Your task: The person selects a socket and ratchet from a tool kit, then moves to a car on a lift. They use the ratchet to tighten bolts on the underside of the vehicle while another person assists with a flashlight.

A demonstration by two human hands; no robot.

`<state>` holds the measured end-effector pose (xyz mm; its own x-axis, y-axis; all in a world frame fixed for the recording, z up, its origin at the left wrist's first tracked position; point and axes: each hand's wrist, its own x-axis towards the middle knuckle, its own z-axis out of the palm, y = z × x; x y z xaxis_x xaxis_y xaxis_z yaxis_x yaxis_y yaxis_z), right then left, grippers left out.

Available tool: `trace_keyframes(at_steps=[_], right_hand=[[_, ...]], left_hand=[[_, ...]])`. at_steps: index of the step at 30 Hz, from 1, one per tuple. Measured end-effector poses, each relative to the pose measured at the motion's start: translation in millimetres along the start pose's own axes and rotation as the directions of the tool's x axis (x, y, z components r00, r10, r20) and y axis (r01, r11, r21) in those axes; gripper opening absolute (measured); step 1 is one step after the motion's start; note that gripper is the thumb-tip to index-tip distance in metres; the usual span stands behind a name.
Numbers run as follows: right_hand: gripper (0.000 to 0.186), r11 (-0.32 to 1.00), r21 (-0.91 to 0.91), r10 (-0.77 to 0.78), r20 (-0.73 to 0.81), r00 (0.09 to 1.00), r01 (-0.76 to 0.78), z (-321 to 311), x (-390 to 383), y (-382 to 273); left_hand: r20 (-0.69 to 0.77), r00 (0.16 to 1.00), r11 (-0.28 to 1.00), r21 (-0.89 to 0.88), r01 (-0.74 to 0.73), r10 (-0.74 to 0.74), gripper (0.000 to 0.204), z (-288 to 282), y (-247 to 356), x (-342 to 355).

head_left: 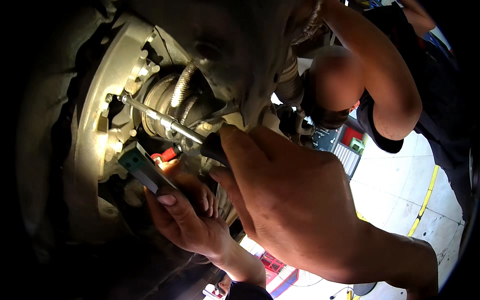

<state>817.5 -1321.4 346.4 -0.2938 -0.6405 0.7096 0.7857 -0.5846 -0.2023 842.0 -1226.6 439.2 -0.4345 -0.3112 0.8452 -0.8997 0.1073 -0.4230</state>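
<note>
My right hand [295, 200] comes in from the lower right, wrapped round the black handle of a socket driver [159, 117]. The driver's long chrome shaft points up and left. Its far tip meets a small fastener by the edge of a pale metal backing plate [90, 125]. Below the shaft, my left hand [200, 232] grips a flat, slim block [141, 162] with a greenish end. Its thumb lies along the block and other fingers curl beside it. Next to these fingers is a small red part [167, 154], partly hidden. Bright light falls on the plate and hub.
A ribbed metal hose [182, 85] and a round rubber-like boot [155, 102] sit behind the shaft. Dark bodywork [230, 40] overhangs. At upper right a co-worker's bare arm [387, 65] reaches up. A tool cart [345, 150] stands on the pale tiled floor [395, 190].
</note>
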Motion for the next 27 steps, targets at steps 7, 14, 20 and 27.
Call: trace_keyframes(at_steps=[7,14,20,27], right_hand=[[0.037,0.998,-0.062,0.011,0.119,0.993,-0.004,0.0,6.0,-9.1],[0.034,0.998,-0.066,0.004,0.047,0.999,-0.001,18.9,9.9,-10.2],[0.034,0.992,-0.123,0.011,-0.016,1.0,-0.013,36.6,13.8,-12.7],[0.04,0.998,-0.056,-0.041,-0.04,0.998,0.039,41.9,14.2,-15.4]], left_hand=[[0.024,0.999,1.0,-0.004,0.02,-0.02,0.05,-7.9,1.6,4.7],[0.047,0.996,0.994,-0.076,0.078,-0.074,0.049,-13.5,0.2,4.1],[0.058,0.995,0.996,0.036,0.078,-0.08,0.05,-21.2,-7.2,3.9],[0.031,0.997,0.996,-0.049,0.072,-0.07,0.051,-26.4,-13.7,0.4]])
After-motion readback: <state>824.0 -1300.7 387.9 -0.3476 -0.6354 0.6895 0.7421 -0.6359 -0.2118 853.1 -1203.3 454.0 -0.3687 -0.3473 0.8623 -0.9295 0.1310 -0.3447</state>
